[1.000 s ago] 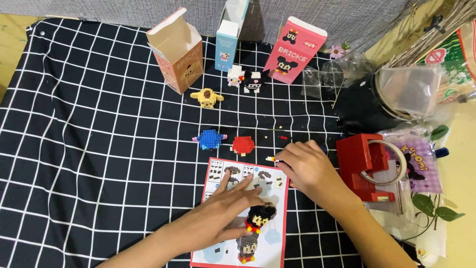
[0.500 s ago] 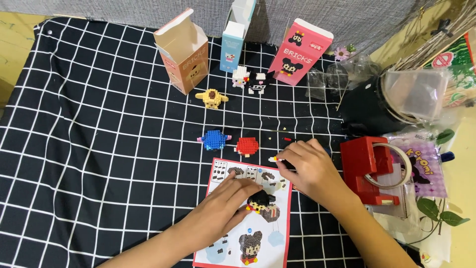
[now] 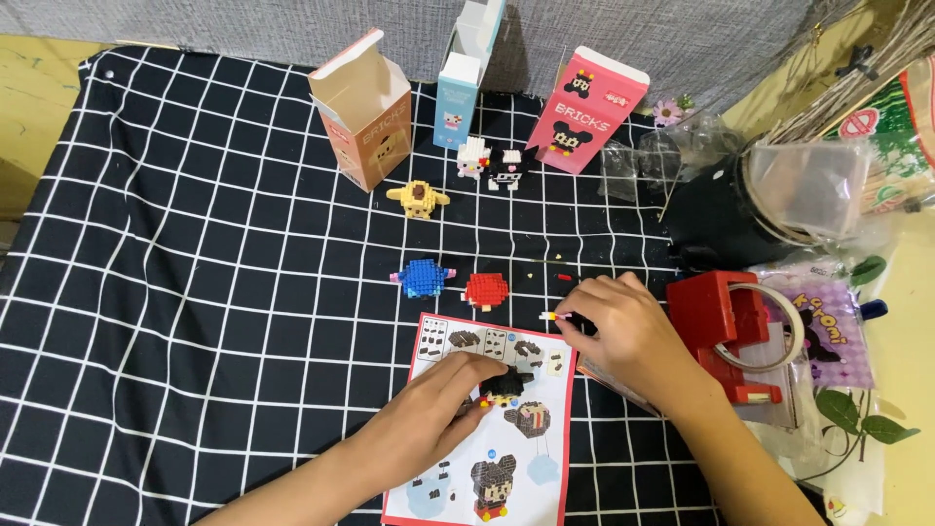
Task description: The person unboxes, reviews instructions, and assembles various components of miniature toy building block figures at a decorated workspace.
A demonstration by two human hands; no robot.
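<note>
L hand pinches the black figure on the sheet, 6 o'clock on the cloth. R hand nips a tiny brick. Looks light, breaks easy; grab its sides.

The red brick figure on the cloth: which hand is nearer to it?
Right. The right hand sits just beside the red brick figure, its fingers pointing toward it. The left hand lies lower, on the instruction sheet.
</note>
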